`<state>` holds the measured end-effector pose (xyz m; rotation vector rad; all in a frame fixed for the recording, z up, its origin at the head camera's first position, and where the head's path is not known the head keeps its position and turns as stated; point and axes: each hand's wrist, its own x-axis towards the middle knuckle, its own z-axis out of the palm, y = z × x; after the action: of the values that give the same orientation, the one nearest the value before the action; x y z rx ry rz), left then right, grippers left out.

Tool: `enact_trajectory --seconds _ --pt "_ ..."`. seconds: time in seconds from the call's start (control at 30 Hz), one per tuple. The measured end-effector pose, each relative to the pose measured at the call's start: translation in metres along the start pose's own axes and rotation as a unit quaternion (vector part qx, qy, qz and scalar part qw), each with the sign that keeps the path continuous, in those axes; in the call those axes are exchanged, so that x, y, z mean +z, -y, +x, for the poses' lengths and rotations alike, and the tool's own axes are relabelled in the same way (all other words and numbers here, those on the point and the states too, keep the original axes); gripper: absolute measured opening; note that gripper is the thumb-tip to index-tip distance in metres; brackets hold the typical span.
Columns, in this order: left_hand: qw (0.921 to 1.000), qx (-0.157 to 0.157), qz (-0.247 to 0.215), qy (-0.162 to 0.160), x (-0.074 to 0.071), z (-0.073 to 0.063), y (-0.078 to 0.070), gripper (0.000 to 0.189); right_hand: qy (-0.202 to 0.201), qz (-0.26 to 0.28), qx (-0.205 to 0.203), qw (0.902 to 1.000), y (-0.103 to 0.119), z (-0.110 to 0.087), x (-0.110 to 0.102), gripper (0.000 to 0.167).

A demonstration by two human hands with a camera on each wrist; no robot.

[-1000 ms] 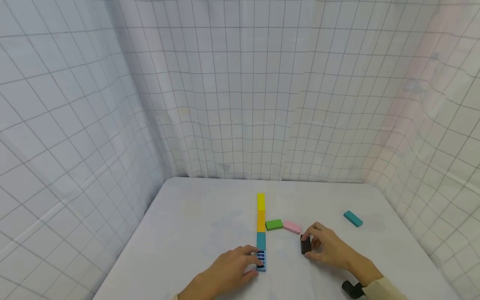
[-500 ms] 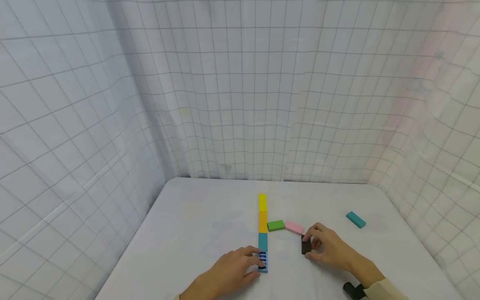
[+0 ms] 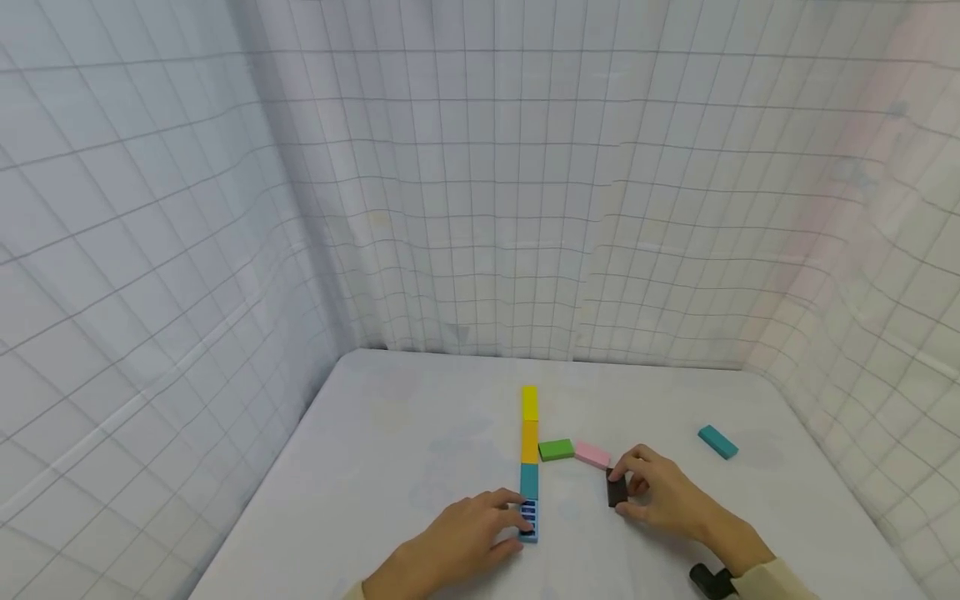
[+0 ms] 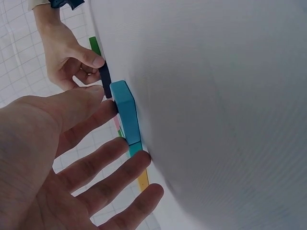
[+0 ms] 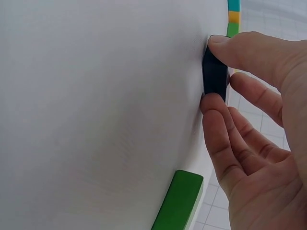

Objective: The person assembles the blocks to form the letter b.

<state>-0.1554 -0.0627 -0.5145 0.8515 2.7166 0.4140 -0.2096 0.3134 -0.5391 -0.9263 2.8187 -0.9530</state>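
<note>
My left hand (image 3: 472,533) rests its fingertips on a light blue block (image 4: 125,112), which has dark marks on its upper face in the head view. Its fingers are spread and fairly straight in the left wrist view. That block is the near end of a straight row: a teal block (image 3: 529,481), an orange block (image 3: 530,442) and a yellow block (image 3: 530,402). My right hand (image 3: 663,500) pinches a black block (image 5: 215,72) between thumb and fingers, low at the table. Beyond it, a pink block (image 3: 592,454) and a green block (image 3: 556,450) branch off the row.
A loose teal block (image 3: 717,442) lies at the right rear. In the right wrist view another green block (image 5: 180,201) lies near the right hand. A dark object (image 3: 710,581) sits by the right sleeve. White gridded curtains (image 3: 480,208) surround the white table (image 3: 360,467).
The head view has shifted slightly, so the scene sits a little further right. Both hands and the blocks keep nearly the same places relative to one another.
</note>
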Motion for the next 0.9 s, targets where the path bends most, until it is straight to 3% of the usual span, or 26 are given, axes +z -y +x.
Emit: enact_trajectory --seconds 0.9 --pt "0.9999 -0.011 -0.010 0.008 0.0003 0.0005 -0.0017 0.025 -0.001 -0.004 -0.012 0.9999 -0.0042 -0.0035 -0.0017 0.041"
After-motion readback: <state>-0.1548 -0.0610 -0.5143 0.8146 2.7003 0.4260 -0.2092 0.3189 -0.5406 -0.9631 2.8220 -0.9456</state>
